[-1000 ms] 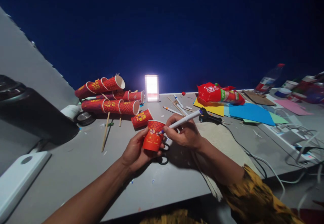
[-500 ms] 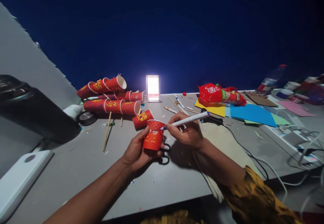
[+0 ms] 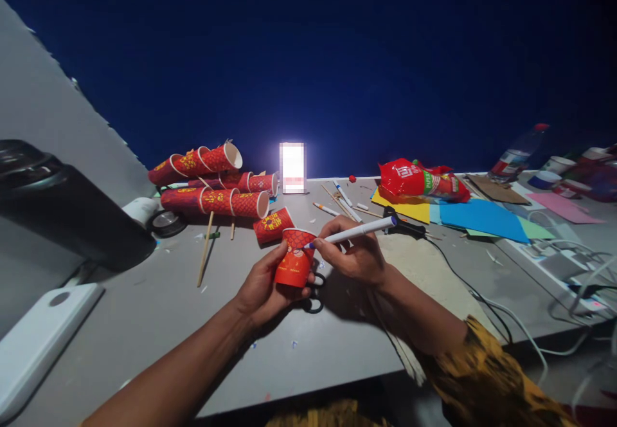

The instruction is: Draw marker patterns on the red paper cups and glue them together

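A red paper cup (image 3: 293, 265) with a gold print is upright in my left hand (image 3: 263, 285), fingers wrapped round its side and base. My right hand (image 3: 354, 253) pinches a white marker (image 3: 359, 229); its purple tip is at the cup's upper wall, and I cannot tell if it touches. Behind the held cup another red cup (image 3: 273, 225) lies on its side. Black scissors handles (image 3: 315, 305) show on the table beside my left fingers, the blades hidden. An off-white cloth (image 3: 419, 272) lies under my right forearm.
Stacked red cups (image 3: 219, 202) with wooden sticks lie at the left, near a black bottle (image 3: 72, 208) and a white box (image 3: 48, 350). A bright phone (image 3: 292, 168) stands at the wall. Rightward are a red packet (image 3: 419, 181), blue paper (image 3: 482, 216), a glue gun (image 3: 407, 224) and cables.
The marker's rear end has dipped slightly and its tip has shifted a little left over the cup. Both hands keep their grip; the whole view has shifted very slightly.
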The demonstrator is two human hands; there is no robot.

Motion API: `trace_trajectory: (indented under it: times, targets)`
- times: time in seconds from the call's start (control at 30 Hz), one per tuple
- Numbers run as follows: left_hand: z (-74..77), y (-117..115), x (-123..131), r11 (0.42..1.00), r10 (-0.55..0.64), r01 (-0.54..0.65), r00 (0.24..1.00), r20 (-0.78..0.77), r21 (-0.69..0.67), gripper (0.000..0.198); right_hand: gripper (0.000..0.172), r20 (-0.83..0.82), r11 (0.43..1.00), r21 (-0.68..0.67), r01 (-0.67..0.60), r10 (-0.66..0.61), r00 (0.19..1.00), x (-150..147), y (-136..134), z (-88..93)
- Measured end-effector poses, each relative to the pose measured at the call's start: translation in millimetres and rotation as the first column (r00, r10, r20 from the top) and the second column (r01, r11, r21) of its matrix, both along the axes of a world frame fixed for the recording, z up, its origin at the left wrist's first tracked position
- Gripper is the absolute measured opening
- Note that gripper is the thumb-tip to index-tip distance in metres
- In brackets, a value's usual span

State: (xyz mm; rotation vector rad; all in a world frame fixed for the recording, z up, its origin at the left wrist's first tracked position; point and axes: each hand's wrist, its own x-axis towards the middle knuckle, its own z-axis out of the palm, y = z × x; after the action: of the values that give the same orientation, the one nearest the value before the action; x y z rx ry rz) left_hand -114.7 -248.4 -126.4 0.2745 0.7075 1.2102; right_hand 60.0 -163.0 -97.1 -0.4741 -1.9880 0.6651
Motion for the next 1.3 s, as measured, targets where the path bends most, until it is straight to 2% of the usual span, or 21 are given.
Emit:
trace_trajectory:
  times: [0.47, 0.8, 0.97, 1.13, 1.3]
  targets:
    - [-1.8, 0.2, -0.6, 1.0, -0.011, 0.011, 0.999, 0.033, 0.02, 0.036, 0.012, 0.054, 0.998, -0.062, -0.028, 0.031, 0.998, 1.2, 1.9, -1.7]
    - [-2.9, 1.5, -3.7, 0.998, -0.031, 0.03, 0.999, 0.01, 0.052, 0.041, 0.014, 0.013, 0.999, 0.026, 0.035, -0.035, 0.999, 4.8, 4.6, 4.7]
    - [-1.0, 0.8, -2.9, 0.999, -0.016, 0.016, 1.0, 0.006, 0.03, 0.04, 0.014, 0.004, 0.999, 0.043, 0.005, -0.005, 1.0, 2.8, 4.2, 2.7]
    - [0.5, 0.2, -2.4, 1.0, 0.005, -0.005, 1.0, -0.006, 0.007, 0.039, 0.011, 0.04, 1.0, -0.014, 0.0, 0.001, 0.999, 1.4, 3.2, -0.6]
    - [2.6, 1.0, -2.0, 1.0, -0.011, 0.011, 1.0, -0.017, 0.004, 0.044, 0.013, -0.01, 0.998, -0.036, 0.047, -0.047, 0.999, 2.9, 3.0, 4.6]
